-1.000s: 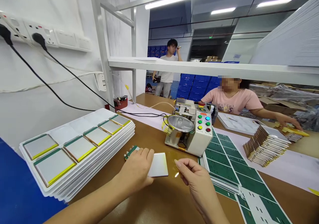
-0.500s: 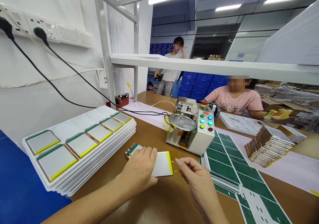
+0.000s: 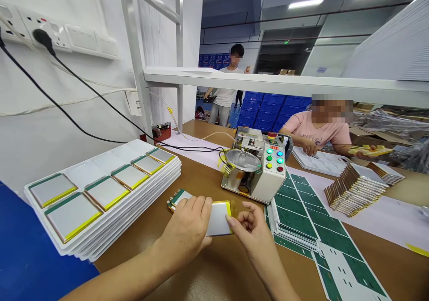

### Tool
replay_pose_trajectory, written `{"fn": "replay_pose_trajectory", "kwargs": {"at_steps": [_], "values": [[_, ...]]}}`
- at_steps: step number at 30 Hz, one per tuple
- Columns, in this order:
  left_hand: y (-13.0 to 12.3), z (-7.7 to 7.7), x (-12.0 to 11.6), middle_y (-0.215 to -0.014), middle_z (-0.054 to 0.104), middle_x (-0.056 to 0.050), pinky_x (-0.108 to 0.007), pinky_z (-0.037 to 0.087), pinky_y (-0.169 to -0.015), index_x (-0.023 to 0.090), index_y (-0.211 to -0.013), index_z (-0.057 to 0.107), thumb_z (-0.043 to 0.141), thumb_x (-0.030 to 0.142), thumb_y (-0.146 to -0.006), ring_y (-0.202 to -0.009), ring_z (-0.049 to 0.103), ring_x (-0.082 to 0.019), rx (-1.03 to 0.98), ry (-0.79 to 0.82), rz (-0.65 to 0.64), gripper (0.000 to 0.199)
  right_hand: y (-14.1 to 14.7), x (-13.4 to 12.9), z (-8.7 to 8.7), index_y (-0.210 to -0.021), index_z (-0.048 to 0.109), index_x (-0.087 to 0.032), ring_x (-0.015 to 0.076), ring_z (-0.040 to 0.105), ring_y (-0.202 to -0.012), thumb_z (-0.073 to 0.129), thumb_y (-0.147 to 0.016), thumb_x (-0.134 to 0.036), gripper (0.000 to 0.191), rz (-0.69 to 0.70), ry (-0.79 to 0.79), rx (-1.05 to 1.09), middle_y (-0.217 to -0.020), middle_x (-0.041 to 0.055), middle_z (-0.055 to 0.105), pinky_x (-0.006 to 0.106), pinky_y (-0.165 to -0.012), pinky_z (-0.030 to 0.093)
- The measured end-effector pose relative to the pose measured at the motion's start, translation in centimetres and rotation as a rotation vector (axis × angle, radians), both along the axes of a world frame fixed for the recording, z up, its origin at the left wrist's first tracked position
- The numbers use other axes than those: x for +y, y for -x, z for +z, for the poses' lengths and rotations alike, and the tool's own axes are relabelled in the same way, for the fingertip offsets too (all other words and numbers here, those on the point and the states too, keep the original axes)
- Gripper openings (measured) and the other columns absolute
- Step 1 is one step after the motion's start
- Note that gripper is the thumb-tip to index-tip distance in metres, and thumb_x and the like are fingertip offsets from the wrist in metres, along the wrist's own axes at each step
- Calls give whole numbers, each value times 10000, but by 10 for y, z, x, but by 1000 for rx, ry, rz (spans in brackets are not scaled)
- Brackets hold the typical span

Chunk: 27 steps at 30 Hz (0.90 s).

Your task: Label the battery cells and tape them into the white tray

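A flat silver pouch battery cell [image 3: 217,219] with yellow tape along its right end lies in the grip of my left hand [image 3: 188,224], fingers wrapped over it. My right hand [image 3: 255,234] is at the taped end, its thumb tip against the yellow edge and its other fingers curled; the thin metal tabs there are hidden. Just behind my left hand, green-taped cells [image 3: 182,195] lie on the brown table [image 3: 214,265], partly covered. To the left, more silver cells [image 3: 107,192] with green and yellow tape sit in the top tray of a white stack [image 3: 134,216].
Beyond my hands stands a small machine [image 3: 250,165] with a round disc and lit buttons. Green-and-white sheets [image 3: 301,211] lie to the right, near a stack of cells [image 3: 357,191]. A shelf bar [image 3: 268,83] crosses above. A person [image 3: 318,129] sits opposite; another stands behind.
My right thumb has moved left from the thin tabs onto the cell's yellow end. My left hand keeps its hold. The seated person's hand now shows over the white tray.
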State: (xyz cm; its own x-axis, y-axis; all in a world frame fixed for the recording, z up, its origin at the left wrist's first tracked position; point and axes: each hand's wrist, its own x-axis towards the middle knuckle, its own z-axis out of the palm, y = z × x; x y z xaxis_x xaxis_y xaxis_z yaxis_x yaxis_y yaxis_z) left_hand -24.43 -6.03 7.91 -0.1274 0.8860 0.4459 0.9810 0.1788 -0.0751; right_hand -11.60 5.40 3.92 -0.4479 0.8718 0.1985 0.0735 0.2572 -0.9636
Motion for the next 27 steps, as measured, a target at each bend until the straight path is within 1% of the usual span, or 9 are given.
{"fn": "replay_pose_trajectory", "kwargs": {"at_steps": [3, 6, 8, 10, 13, 16, 19, 23, 27], "values": [[4, -4, -1, -987, 547, -85, -361, 439, -729, 143, -1113, 415, 534, 182, -676, -873, 514, -228, -29, -46, 16, 455, -13, 3, -21, -1231, 371, -207, 113, 410, -539, 679, -638, -451, 712, -19, -50, -77, -772, -21, 493, 254, -529, 390], [8, -5, -1, -990, 543, -83, -364, 444, -749, 150, -1133, 399, 544, 188, -682, -873, 512, -223, -70, -100, 62, 475, -31, -1, -26, -1268, 390, -209, 131, 470, -589, 687, -652, -410, 713, -53, -97, -118, -844, 15, 528, 260, -551, 437], [8, -5, -2, -997, 542, -84, -374, 448, -755, 152, -1149, 387, 554, 181, -672, -882, 513, -231, -75, -111, 68, 507, -38, -9, -16, -1257, 418, -218, 160, 535, -713, 638, -730, -358, 588, -67, -219, -17, -923, 49, 553, 274, -651, 476], [6, -5, -2, -1017, 541, -95, -382, 453, -752, 148, -1151, 386, 564, 167, -659, -901, 514, -246, -62, -121, 45, 524, -38, -21, 1, -1262, 416, -239, 194, 555, -918, 565, -801, -263, 486, 30, -444, 73, -1065, 76, 554, 301, -804, 471], [1, -7, -6, -1034, 538, -95, -372, 458, -752, 161, -1164, 383, 546, 142, -685, -906, 519, -238, -87, -138, -22, 506, -24, -34, 24, -1350, 302, -249, 229, 429, -1190, 516, -812, -152, 587, 306, -781, 70, -1312, 73, 444, 358, -995, 364], [0, -13, -11, -1040, 536, -88, -350, 463, -772, 182, -1199, 370, 502, 166, -755, -911, 522, -211, -143, -174, -97, 463, -9, -37, 33, -1418, 142, -241, 222, 288, -1296, 494, -819, -134, 703, 459, -843, 63, -1429, 48, 299, 371, -1076, 247], [2, -19, -15, -1057, 529, -109, -357, 464, -803, 162, -1226, 354, 538, 194, -734, -941, 515, -226, -129, -248, -127, 525, -2, -36, 31, -1414, 171, -285, 200, 237, -1318, 475, -861, -189, 638, 498, -585, 146, -1455, 13, 245, 354, -1089, 216], [3, -23, -17, -1077, 523, -115, -360, 454, -854, 148, -1252, 335, 540, 92, -654, -981, 506, -231, -137, -303, -145, 635, -2, -34, 32, -1327, 377, -309, 172, 286, -1299, 396, -920, -306, 407, 617, 110, 575, -1403, -2, 360, 326, -1084, 225], [-1, -17, -16, -1082, 523, -98, -321, 460, -865, 169, -1241, 337, 567, 81, -628, -993, 506, -203, -295, -284, -236, 661, 0, -34, 44, -1245, 507, -211, 175, 354, -1261, 323, -923, -432, 431, 666, 701, 909, -1359, 46, 425, 294, -1039, 311]]}}
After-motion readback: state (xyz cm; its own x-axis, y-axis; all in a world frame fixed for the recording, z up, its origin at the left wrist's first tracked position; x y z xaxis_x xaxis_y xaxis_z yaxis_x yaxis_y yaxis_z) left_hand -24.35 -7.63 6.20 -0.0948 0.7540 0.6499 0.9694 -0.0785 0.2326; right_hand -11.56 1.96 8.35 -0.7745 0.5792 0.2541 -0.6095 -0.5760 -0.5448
